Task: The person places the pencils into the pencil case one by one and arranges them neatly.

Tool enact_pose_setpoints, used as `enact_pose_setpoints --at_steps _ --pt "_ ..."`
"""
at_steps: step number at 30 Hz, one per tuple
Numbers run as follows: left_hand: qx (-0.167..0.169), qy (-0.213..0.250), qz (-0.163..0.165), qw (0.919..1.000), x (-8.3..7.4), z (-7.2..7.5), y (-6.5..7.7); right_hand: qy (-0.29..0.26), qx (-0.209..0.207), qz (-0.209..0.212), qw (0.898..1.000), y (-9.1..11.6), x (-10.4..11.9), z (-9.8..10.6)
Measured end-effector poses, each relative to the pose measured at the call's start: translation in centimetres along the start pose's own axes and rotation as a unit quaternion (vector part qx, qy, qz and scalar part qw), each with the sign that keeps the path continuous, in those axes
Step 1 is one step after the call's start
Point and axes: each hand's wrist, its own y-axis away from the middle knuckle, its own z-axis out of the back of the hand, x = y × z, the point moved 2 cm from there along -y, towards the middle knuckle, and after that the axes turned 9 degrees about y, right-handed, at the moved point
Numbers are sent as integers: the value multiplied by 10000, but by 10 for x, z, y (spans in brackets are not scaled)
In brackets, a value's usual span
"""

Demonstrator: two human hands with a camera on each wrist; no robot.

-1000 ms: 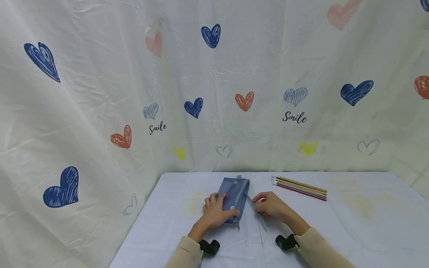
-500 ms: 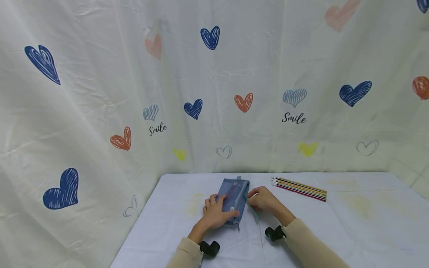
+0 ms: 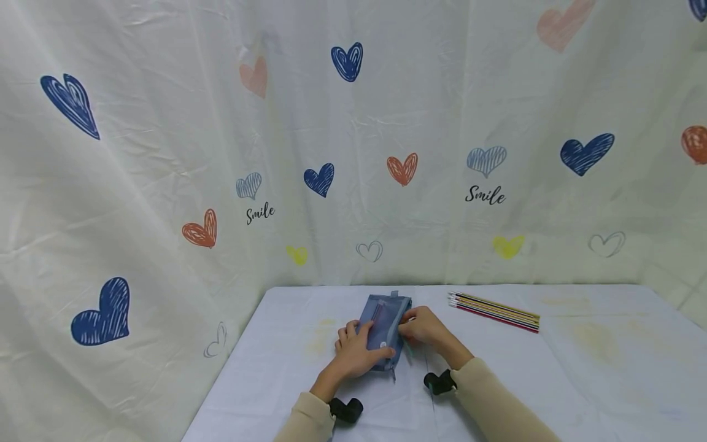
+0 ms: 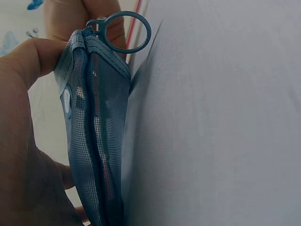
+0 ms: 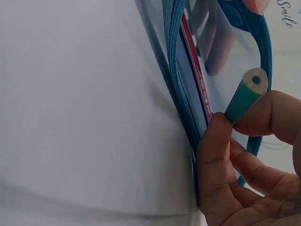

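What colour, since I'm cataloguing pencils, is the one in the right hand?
The pencil is green, slightly teal; the right wrist view shows it best.

Just behind the bare left hand [image 3: 351,350], a loose cream sleeve [image 3: 305,416] ends in a plain cuff. A matching cream sleeve [image 3: 499,399], also plain and softly creased, lies behind the bare right hand [image 3: 424,324]. On the inner side of each wrist, between hand and cuff, sits a small matte black device, stubby, rounded and bent like an elbow: left device [image 3: 346,410], right device [image 3: 440,382].
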Motion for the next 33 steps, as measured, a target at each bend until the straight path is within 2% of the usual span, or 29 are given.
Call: enact_pose_setpoints --at_steps 9,15,25,29,33 --pt "-21 -6 16 10000 0 -1 -1 -269 -167 -328 9990 -2 3 -9" --pt "-12 52 -13 10000 0 0 -1 -827 -131 -633 9945 -2 5 -14" --pt "-90 65 26 9999 3 -5 -3 -1338 48 -482 9898 0 5 -21" --pt "-80 42 74 9999 5 -5 -4 -1334 124 -344 9904 3 2 -15" --pt "-28 26 36 10000 3 -3 -4 -1230 135 -224 9921 5 -4 0"
